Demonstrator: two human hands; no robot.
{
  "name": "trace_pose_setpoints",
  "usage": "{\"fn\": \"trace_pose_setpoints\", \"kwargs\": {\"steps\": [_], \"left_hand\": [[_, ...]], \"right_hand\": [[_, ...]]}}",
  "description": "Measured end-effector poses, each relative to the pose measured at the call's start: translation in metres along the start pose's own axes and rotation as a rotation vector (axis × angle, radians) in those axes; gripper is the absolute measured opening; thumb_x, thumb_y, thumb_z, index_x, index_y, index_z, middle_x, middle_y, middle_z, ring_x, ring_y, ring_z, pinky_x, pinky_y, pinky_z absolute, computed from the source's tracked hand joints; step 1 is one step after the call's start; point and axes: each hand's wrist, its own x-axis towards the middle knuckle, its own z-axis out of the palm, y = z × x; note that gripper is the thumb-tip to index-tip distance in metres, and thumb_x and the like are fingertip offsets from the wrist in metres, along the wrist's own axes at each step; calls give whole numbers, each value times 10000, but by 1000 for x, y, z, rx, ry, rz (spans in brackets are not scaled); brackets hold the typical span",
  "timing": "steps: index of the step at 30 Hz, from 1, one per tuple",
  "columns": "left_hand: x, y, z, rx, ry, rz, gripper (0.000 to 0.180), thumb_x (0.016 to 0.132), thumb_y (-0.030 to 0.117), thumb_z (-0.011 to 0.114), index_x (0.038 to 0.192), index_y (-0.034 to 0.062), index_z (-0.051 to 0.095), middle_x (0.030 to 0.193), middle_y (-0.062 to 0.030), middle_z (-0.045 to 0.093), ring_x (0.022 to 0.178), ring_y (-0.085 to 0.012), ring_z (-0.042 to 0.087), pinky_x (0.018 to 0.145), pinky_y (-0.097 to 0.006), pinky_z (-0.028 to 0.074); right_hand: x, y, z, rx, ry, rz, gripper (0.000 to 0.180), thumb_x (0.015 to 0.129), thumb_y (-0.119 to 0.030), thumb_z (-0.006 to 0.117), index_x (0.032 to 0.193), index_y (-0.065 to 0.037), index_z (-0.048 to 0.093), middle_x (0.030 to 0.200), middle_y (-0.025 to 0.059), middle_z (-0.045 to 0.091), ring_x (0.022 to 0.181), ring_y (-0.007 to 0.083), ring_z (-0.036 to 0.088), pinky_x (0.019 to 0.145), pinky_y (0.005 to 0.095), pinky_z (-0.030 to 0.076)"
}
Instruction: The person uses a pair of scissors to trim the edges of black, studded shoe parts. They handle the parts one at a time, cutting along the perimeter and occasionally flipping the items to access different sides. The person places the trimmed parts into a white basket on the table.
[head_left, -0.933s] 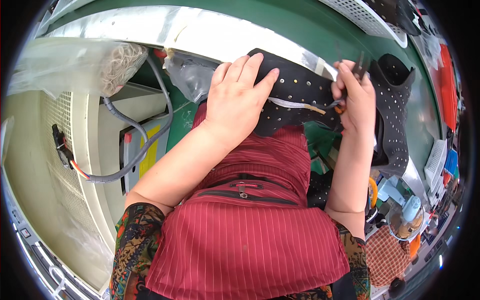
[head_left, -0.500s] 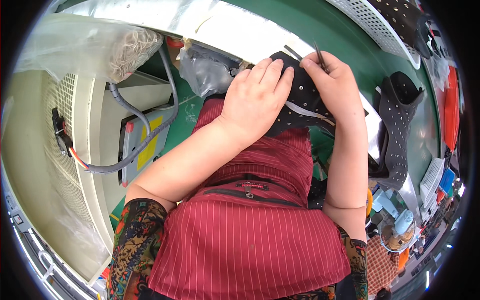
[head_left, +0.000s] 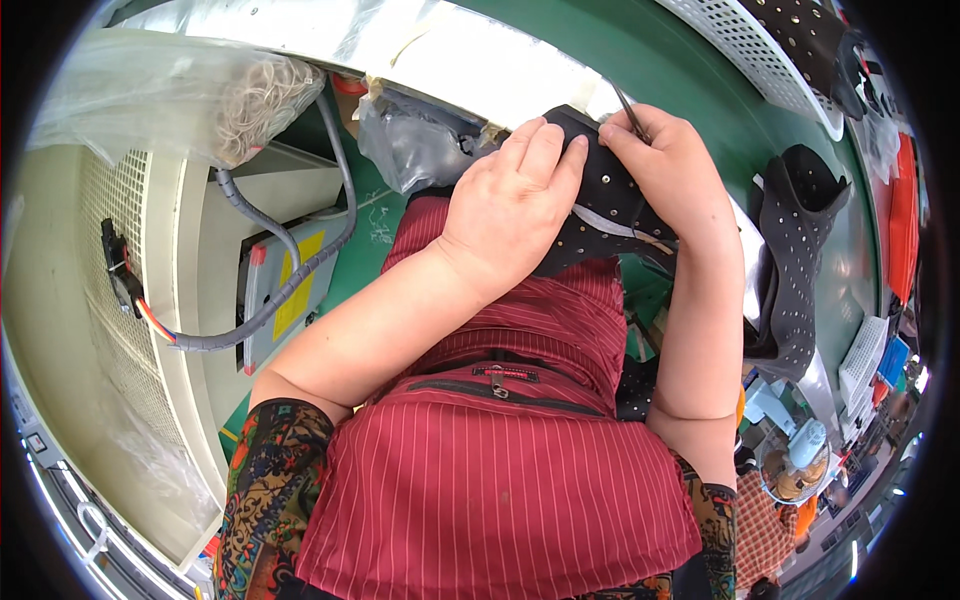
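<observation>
A black studded piece, soft like a boot upper, rests over my lap against the bench edge, with a pale grey band along it. My left hand lies over its left side, fingers pressed together and gripping the material near its top edge. At the upper right corner of the piece, my right hand is closed, thumb and forefinger pinching at the edge. A thin dark pointed tool sticks up out of that hand; its handle is hidden in the palm.
A black studded boot shaft stands on the green bench at the right. A white perforated basket sits beyond. On the left are a clear bag of cords, a grey cable and a beige cabinet.
A narrow black strip that stuck up between my hands now lies down along the piece's top edge. My right hand has shifted slightly, and the pointed tool leans more to the left.
</observation>
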Motion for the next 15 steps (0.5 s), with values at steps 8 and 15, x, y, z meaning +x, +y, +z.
{"fn": "trace_pose_setpoints", "kwargs": {"steps": [8,15], "left_hand": [[4,2,-1,66,-52,18,400,710,108,621,1103,39,583,1182,-139,518,1032,-260,538,735,-312,515],[12,6,-12,158,-207,51,440,699,122,610,1126,29,551,1204,-163,521,1053,-266,530,809,-339,480]], "right_hand": [[1,-3,1,-64,22,-4,268,821,-212,564,833,52,610,648,160,590,587,210,545,611,330,455],[-17,8,-6,18,149,-11,269,807,-215,609,811,54,605,633,119,587,568,172,520,586,313,444]]}}
